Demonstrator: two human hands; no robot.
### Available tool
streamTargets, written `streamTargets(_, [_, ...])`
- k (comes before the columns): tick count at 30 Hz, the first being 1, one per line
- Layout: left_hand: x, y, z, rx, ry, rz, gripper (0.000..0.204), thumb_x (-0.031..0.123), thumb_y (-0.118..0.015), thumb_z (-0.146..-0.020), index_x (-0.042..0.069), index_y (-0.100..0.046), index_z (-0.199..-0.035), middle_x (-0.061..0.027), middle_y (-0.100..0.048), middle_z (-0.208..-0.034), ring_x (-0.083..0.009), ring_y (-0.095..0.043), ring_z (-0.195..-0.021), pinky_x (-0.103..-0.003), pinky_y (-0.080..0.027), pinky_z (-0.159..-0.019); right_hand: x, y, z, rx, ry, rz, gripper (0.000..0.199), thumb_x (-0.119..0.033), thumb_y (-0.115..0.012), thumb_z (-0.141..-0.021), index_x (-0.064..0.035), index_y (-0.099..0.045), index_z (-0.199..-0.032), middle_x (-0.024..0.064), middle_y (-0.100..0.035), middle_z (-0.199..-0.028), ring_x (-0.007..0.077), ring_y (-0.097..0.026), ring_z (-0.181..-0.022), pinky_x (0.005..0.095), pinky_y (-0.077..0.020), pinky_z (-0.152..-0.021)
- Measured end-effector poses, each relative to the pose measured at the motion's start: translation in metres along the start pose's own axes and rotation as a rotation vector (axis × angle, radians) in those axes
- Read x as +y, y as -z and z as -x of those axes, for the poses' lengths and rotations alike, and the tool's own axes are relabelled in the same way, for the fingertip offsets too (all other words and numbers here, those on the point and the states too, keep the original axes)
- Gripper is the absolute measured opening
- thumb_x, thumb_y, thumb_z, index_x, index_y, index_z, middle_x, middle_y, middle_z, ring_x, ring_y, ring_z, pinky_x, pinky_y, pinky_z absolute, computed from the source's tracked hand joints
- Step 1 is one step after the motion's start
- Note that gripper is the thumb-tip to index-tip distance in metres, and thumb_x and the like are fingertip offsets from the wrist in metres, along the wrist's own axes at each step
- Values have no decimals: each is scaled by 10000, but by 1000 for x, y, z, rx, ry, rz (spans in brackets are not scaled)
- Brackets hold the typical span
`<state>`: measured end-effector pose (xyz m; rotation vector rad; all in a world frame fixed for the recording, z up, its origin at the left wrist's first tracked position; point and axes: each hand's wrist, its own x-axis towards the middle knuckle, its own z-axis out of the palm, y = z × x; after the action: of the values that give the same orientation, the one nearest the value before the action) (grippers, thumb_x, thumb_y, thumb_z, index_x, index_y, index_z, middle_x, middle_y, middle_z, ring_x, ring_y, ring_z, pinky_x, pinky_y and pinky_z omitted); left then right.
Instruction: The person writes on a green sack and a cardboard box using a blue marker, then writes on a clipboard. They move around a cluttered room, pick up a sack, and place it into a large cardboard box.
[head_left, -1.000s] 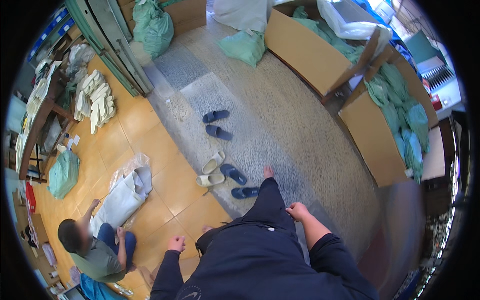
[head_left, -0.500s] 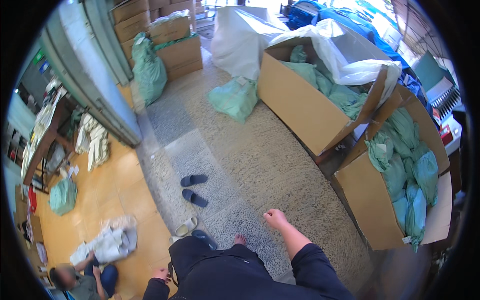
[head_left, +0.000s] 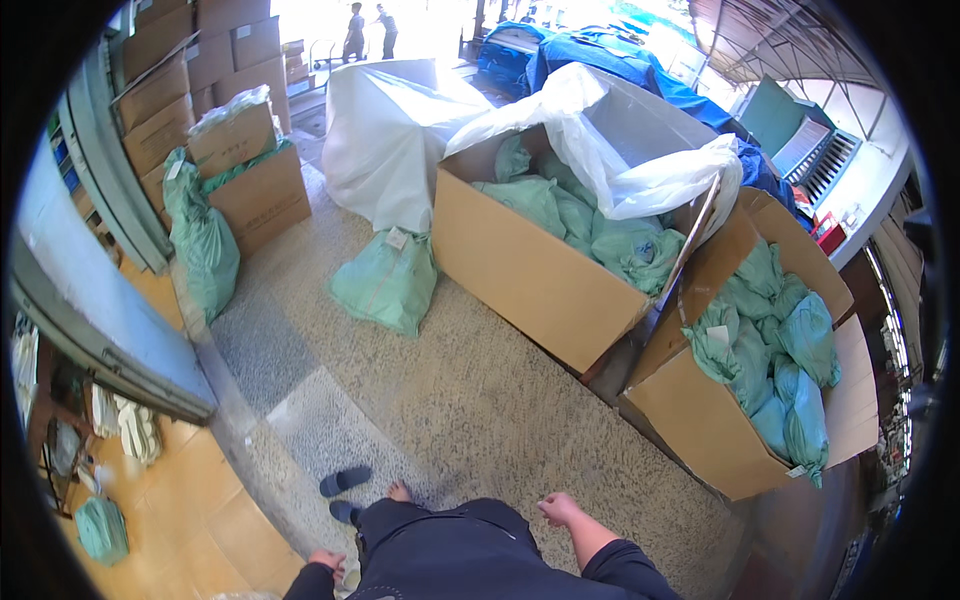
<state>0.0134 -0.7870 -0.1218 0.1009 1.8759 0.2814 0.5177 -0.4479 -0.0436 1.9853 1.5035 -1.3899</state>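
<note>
My right hand [head_left: 560,508] hangs to the right of my body over the stone floor, its fingers curled in with nothing visible in them. Low at my left side, my left hand [head_left: 328,562] has its fingers loosely apart, and no object shows in it. Neither hand touches a thing around me. A dark slipper [head_left: 345,481] lies on the floor near my bare foot [head_left: 399,491]. Ahead of me a tied green sack [head_left: 388,283] rests beside a big open carton [head_left: 540,270] filled with green sacks.
To the right, a second open carton [head_left: 700,425] holds more green sacks. A white-covered stack [head_left: 375,145] stands behind the floor sack. At left are a tall green sack [head_left: 205,235], stacked cartons [head_left: 250,90] and a door frame [head_left: 120,350]. Two people stand far off.
My view has moved forward and tilted up, so the cartons and floor sack sit lower or farther left. The seated person at the lower left has left the view. Both hands remain low.
</note>
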Motion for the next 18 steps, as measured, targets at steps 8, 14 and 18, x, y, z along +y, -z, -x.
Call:
streamTargets(8, [389, 114, -44, 287, -750, 121, 249, 229, -624, -918, -8, -682, -969, -87, -680, -701, -143, -641, -586, -300, -515, -516, -129, 51, -104, 123, 65, -163, 305, -313, -628, -914, -23, -680, -992, 74, -699, -803, 175, -675, -612, 319, -545, -527])
streamTargets(14, [472, 88, -69, 412, -706, 233, 199, 186, -602, -928, -1, -668, -942, -78, -673, -688, -145, -633, -554, -303, -507, -504, -193, 137, -219, -62, 32, 7, 318, -327, -625, -918, -25, -676, -1002, 87, -716, -845, 200, -692, -645, 351, -558, -564])
streamTargets(18, [435, 37, -72, 433, -208, -189, 292, 296, -652, -809, 20, -718, -743, -137, -688, -659, -246, -682, -605, -399, -545, -628, -238, 245, -287, -27, 71, 107, 346, -352, -626, -915, -21, -684, -993, 91, -722, -825, 224, -701, -660, 377, -566, -593])
